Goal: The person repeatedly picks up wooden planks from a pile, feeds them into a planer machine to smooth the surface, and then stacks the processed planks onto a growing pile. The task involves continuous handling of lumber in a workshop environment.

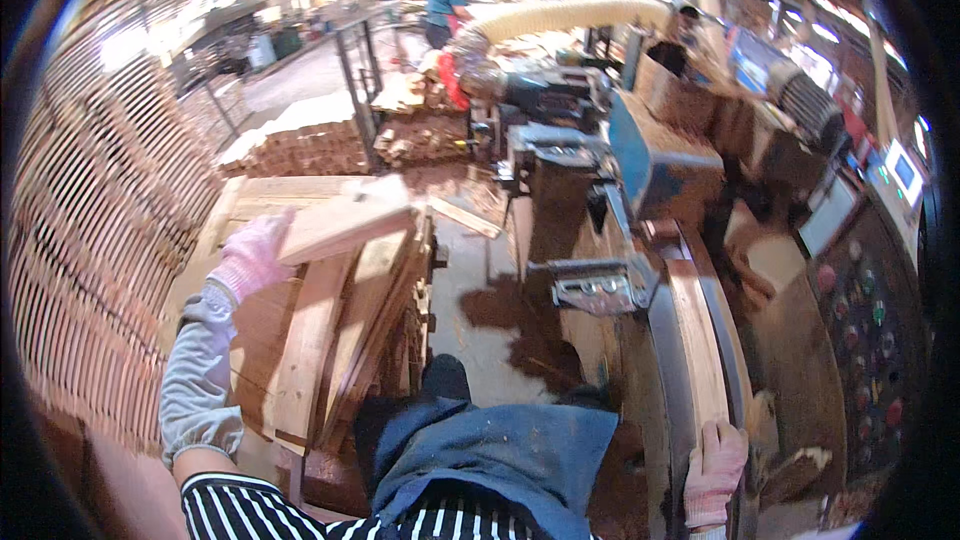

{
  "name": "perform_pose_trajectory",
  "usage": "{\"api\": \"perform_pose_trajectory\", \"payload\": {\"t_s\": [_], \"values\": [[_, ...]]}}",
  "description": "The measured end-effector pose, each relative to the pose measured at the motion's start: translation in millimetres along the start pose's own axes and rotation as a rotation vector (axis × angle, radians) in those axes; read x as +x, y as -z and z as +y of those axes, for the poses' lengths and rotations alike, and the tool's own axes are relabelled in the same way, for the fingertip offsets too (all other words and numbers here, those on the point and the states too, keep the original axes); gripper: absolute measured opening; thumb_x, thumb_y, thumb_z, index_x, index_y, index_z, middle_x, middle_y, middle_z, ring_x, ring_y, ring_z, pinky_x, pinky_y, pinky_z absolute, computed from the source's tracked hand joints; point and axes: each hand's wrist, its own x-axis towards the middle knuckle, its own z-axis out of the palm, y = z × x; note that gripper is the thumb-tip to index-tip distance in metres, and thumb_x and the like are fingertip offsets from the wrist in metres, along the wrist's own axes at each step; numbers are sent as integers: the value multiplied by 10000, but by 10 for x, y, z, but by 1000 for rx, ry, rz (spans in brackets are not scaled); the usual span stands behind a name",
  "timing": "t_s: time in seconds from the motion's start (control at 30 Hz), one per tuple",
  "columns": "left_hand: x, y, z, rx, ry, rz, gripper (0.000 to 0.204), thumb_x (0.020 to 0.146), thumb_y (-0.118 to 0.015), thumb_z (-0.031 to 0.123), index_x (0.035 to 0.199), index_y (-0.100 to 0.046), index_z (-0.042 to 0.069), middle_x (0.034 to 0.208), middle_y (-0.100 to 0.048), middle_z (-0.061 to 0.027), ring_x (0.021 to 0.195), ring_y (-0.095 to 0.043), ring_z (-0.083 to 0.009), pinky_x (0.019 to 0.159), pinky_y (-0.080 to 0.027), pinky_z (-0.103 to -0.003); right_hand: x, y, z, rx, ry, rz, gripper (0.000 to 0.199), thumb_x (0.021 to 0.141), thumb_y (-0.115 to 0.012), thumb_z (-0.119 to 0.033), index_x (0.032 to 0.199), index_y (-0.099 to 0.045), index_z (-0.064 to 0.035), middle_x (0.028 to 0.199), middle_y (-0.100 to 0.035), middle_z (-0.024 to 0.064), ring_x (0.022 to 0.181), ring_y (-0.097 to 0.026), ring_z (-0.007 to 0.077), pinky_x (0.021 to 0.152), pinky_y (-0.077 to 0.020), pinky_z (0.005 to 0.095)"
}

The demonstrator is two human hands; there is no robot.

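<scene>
My left hand (252, 256), in a pinkish work glove, grips the near end of a short wooden board (345, 228). That board is raised over a stack of boards (318, 340) on my left, and its far end is blurred. On my right, a long narrow wooden board (697, 340) lies in the metal feed channel of a woodworking machine (665, 165). My right hand (716, 470), also gloved, has its fingers curled over the near end of that board. The board's far end runs toward the blue machine housing.
A control panel (865, 350) with several buttons and a small screen (903, 174) stand at the far right. Slatted wood stacks (90, 250) rise on the left. A cream hose (570, 15) arches over the machine. Farther back stands another person (445, 5).
</scene>
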Motion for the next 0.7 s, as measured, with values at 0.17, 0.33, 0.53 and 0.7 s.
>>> {"api": "perform_pose_trajectory", "payload": {"t_s": [0.17,0.33,0.53,0.7], "values": [[-21,560,666,97,-250,-27,1039,751,-870,342,1604,-307,153,1293,-621,-179,1209,-614,-361,1030,-501,-463,1155,-574,29,-7,165,111,316,864,-676,-114,1171,-646,-46,1175,-646,203,1094,-594,427,929,-489,495],[195,881,1615,15,-711,126,868,774,-841,305,1524,-430,156,1159,-668,-153,1101,-661,-345,956,-528,-472,2100,-982,7,-36,244,172,179,837,-647,-106,1009,-612,-74,995,-621,179,973,-599,430,837,-492,520],[654,1093,3292,-80,-1199,171,847,674,-873,350,1422,-513,185,1030,-725,-126,1009,-725,-333,845,-588,-486,1377,-207,-636,601,369,-122,944,767,-848,-453,1523,-467,-35,1600,-390,256,1421,-469,407,1198,-369,448],[292,1211,4251,-294,-1454,460,563,747,-815,320,1250,-609,174,935,-695,-83,982,-711,-312,756,-585,-492,411,198,-749,283,27,-5,826,597,-900,-180,1351,-597,-33,1246,-656,228,1139,-631,428,1026,-507,477]]}}
